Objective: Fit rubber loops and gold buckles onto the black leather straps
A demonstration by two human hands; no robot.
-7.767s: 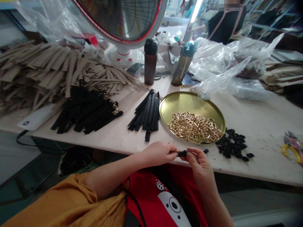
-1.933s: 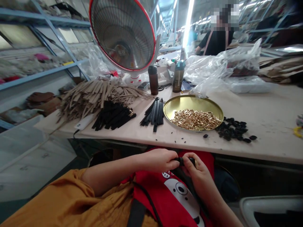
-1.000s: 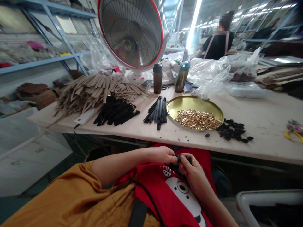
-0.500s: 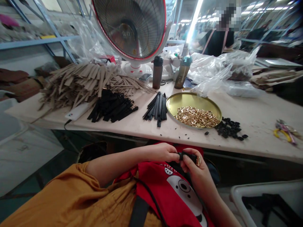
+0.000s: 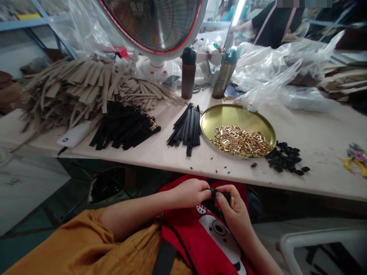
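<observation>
A black strap (image 5: 226,196) with a gold buckle (image 5: 232,201) at its right end is held between my hands, above the red apron (image 5: 183,229) in my lap. My left hand (image 5: 196,193) pinches the strap's left end, its fingers closed. Curled around the other part, my right hand (image 5: 233,210) has its thumb and fingers pressed on the strap near the buckle. Fingers hide much of the strap. Beyond my hands on the table lie a fan of flat black strips (image 5: 187,128) and a round gold tray (image 5: 209,114) with many gold buckles (image 5: 241,141).
Small black loops (image 5: 283,158) lie right of the tray, with yellow-handled pliers (image 5: 355,164) farther right. At left are black straps (image 5: 123,126) and beige strips (image 5: 71,84). Two bottles (image 5: 189,74), a fan heater (image 5: 155,23) and plastic bags (image 5: 272,84) stand behind. A white bin (image 5: 315,235) sits lower right.
The camera view has tilted down and come closer to the table. Both hands keep hold of the strap; their grip shifts only slightly.
</observation>
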